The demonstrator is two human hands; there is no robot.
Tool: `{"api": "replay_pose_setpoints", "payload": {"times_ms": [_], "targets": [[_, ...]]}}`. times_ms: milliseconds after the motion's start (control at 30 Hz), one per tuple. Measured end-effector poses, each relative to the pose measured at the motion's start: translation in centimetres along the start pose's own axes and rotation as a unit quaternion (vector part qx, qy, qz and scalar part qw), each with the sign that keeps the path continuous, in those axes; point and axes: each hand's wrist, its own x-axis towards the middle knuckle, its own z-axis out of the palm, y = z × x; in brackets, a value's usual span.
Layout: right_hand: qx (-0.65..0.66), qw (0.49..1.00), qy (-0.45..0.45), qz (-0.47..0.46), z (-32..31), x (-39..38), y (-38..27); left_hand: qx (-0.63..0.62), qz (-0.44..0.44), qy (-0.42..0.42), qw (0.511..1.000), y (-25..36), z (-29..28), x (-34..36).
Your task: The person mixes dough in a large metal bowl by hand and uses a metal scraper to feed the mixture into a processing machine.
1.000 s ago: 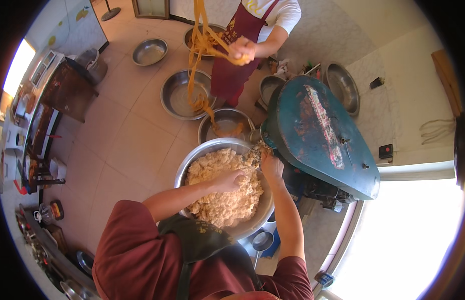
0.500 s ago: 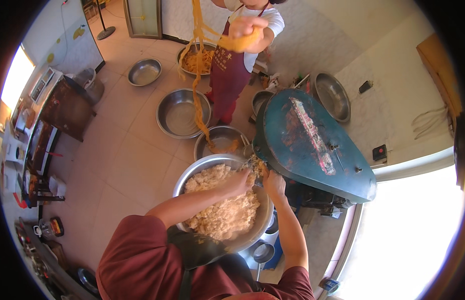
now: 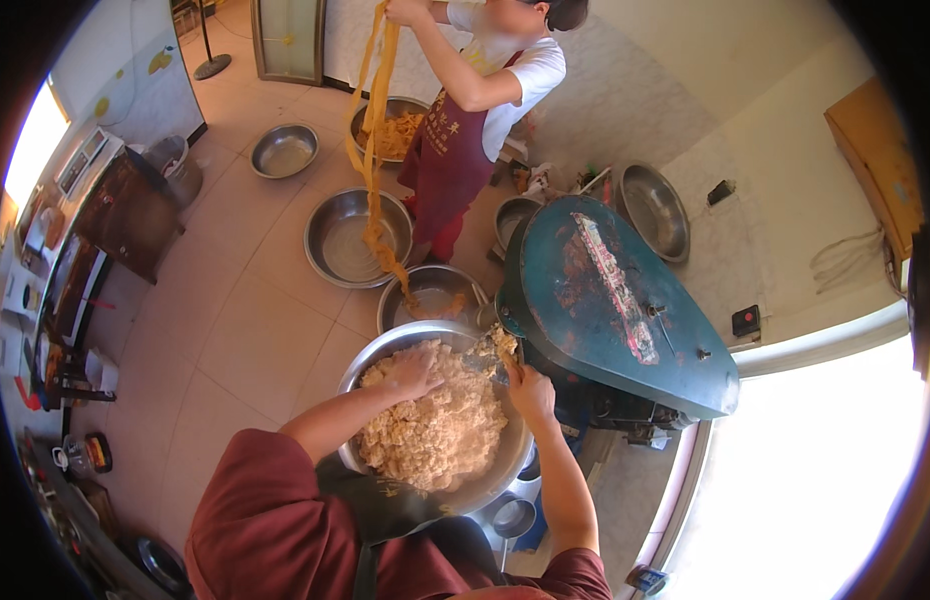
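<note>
Yellowish lettering (image 3: 443, 128) runs down the co-worker's maroon apron (image 3: 463, 165), far side, too small to read; the worn red-and-white strip (image 3: 615, 288) on the green machine cover (image 3: 575, 300), right, is illegible.

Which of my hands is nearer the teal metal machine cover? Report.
Right. Your right hand is close beside the cover; your left hand is farther left, on pale crumbly mixture.
</note>
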Motion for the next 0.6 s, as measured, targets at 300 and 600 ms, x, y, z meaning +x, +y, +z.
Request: {"api": "replay_pose_setpoints", "payload": {"times_ms": [300, 600], "targets": [[-0.031, 0.999, -0.016, -0.006, 1.5, 1.5, 1.2, 0.100, 0.085, -0.180, 0.975, 6.1, -2.5, -1.3], [-0.065, 0.997, 0.023, -0.014, 1.9, 3.2, 0.9, -0.075, 0.080, -0.123, 0.986, 6.0, -2.3, -1.4]]}}
